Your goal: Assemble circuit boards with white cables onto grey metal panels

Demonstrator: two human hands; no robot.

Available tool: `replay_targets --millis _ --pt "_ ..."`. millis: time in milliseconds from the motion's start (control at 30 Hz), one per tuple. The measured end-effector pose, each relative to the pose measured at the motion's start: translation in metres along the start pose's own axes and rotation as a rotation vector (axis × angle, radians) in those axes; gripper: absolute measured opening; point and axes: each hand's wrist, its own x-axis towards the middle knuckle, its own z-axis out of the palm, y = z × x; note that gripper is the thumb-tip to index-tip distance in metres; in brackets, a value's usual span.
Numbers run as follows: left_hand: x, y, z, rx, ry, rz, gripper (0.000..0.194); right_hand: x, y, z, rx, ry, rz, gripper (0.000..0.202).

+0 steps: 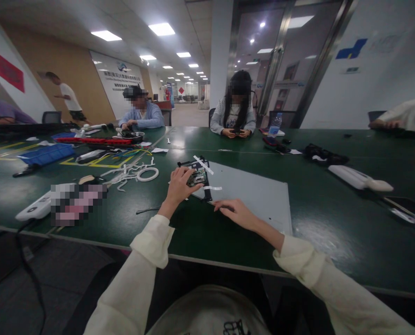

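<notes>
A flat grey panel [252, 186] lies on the dark green table before me. At its left end sits a black plastic frame [207, 191] with a green circuit board [198, 177] on it. My left hand [181, 186] is closed on the circuit board, thumb at the near side and fingers over the far side. White tape strips [203, 165] stick to the frame and panel. My right hand [238, 213] lies at the panel's near edge close to the frame, its fingers loosely bent and apart, with nothing visible in them.
Left of me are white cables [146, 174], a thin black cord [148, 210], a white power strip-like device [42, 204] and a blue tray [47, 153]. To the right lie a white long device [359, 178] and a black bundle [324, 154]. A bottle [275, 125] stands near a person opposite.
</notes>
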Motion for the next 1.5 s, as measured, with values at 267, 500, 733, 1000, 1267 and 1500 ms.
replay_targets --millis 267,500,733,1000,1267,1500 --pt "0.000 -0.002 -0.005 0.032 0.128 -0.050 0.052 -0.001 -0.004 -0.002 -0.033 -0.013 -0.037 0.022" --pt "0.004 -0.015 -0.011 0.054 0.330 -0.183 0.046 -0.001 -0.004 -0.003 -0.107 -0.016 -0.023 0.022" --pt "0.001 -0.029 -0.022 0.123 0.449 -0.284 0.043 0.027 -0.007 0.019 -0.406 0.091 0.043 0.036" --pt "-0.002 -0.030 -0.021 0.162 0.392 -0.278 0.046 0.118 -0.007 0.071 -0.355 0.174 0.213 0.035" --pt "-0.002 -0.031 -0.019 0.171 0.365 -0.275 0.047 0.140 -0.005 0.085 -0.299 0.148 0.305 0.021" --pt "-0.002 -0.032 -0.021 0.178 0.387 -0.319 0.050 0.121 -0.010 0.090 -0.203 0.146 0.110 0.018"
